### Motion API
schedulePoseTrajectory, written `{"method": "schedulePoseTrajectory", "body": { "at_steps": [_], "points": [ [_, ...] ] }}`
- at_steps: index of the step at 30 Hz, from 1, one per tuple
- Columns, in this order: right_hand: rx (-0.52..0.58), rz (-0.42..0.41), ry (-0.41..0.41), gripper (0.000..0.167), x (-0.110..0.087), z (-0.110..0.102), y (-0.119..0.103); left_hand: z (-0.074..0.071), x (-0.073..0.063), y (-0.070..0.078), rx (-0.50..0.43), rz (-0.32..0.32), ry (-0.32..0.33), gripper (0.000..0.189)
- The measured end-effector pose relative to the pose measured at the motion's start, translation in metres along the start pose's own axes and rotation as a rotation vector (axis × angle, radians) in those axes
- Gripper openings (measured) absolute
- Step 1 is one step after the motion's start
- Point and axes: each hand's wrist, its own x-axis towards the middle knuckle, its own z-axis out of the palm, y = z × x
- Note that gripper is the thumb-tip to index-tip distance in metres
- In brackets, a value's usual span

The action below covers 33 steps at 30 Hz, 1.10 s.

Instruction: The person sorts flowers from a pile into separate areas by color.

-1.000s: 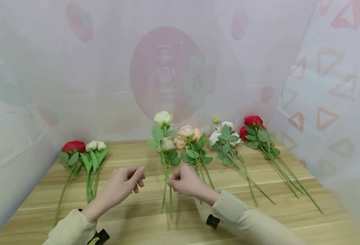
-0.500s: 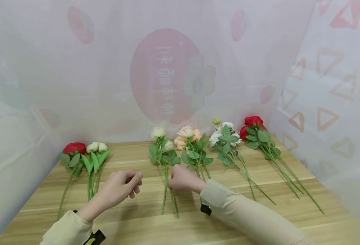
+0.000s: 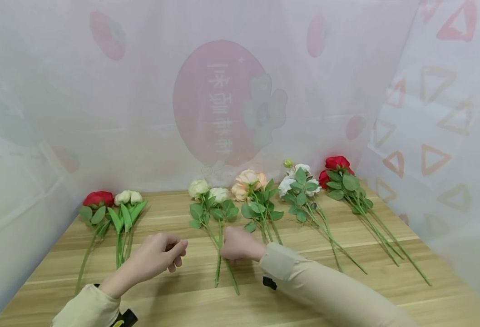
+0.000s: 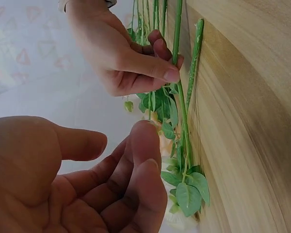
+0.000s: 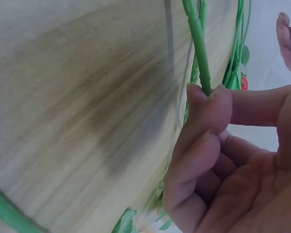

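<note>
My right hand (image 3: 241,244) pinches the green stem (image 5: 199,48) of an artificial cream rose (image 3: 198,188) between thumb and fingertips. That rose's head lies at the table's back edge, and its stem slants toward the front right. It crosses the stem of a second cream rose (image 3: 219,195), which lies alongside. In the left wrist view the pinched stem (image 4: 178,34) shows close over the wood. My left hand (image 3: 151,258) hovers to the left of the cream roses, holding nothing, its fingers loosely curled.
Peach roses (image 3: 244,185) lie just right of the cream pair. Farther right are white flowers (image 3: 289,184) and red roses (image 3: 338,163). A red rose (image 3: 98,198) and white tulips (image 3: 128,197) lie at the left. Printed cloth (image 3: 141,113) surrounds the wooden table (image 3: 182,299).
The right hand has lowered the cream rose; its head has come down and left beside the other one, and its stem end has swung right. The left hand has shifted slightly left and down.
</note>
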Motion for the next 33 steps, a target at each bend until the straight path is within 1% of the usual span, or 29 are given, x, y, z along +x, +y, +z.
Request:
{"method": "schedulePoseTrajectory", "body": {
  "at_steps": [2, 7, 10, 13, 17, 19, 21, 23, 25, 26, 30, 33],
  "points": [
    [-0.022, 0.009, 0.001, 0.042, 0.002, 0.001, -0.003, 0.000, 0.000, -0.001, -0.005, -0.001, -0.009, 0.038],
    [-0.128, 0.055, 0.005, 0.040, 0.007, 0.004, -0.010, -0.003, -0.001, -0.006, -0.018, 0.006, -0.017, 0.038],
    [-0.195, 0.062, 0.015, 0.037, 0.007, 0.005, -0.012, -0.004, -0.003, -0.009, -0.012, 0.007, -0.018, 0.038],
    [-0.245, 0.042, 0.023, 0.038, 0.001, 0.005, -0.013, -0.006, -0.005, -0.012, -0.001, -0.015, -0.021, 0.037],
    [-0.267, 0.008, 0.038, 0.042, -0.013, -0.003, -0.015, -0.010, -0.008, -0.018, 0.055, -0.077, 0.005, 0.035],
    [-0.249, -0.005, 0.052, 0.047, -0.021, -0.009, -0.016, -0.014, -0.008, -0.023, 0.113, -0.097, 0.040, 0.033],
    [-0.221, -0.022, 0.072, 0.052, -0.030, -0.017, -0.014, -0.020, -0.007, -0.029, 0.203, -0.117, 0.095, 0.033],
    [-0.158, -0.046, 0.084, 0.055, -0.039, -0.024, -0.010, -0.027, -0.007, -0.036, 0.295, -0.144, 0.152, 0.038],
    [-0.101, -0.070, 0.097, 0.057, -0.047, -0.030, -0.004, -0.036, -0.007, -0.044, 0.365, -0.192, 0.194, 0.043],
    [-0.077, -0.084, 0.102, 0.056, -0.051, -0.033, -0.002, -0.040, -0.007, -0.048, 0.389, -0.227, 0.206, 0.045],
    [-0.023, -0.132, 0.111, 0.054, -0.065, -0.040, 0.010, -0.058, -0.005, -0.063, 0.415, -0.341, 0.228, 0.046],
    [0.005, -0.151, 0.114, 0.051, -0.072, -0.042, 0.017, -0.069, -0.004, -0.074, 0.440, -0.395, 0.259, 0.044]
  ]
}}
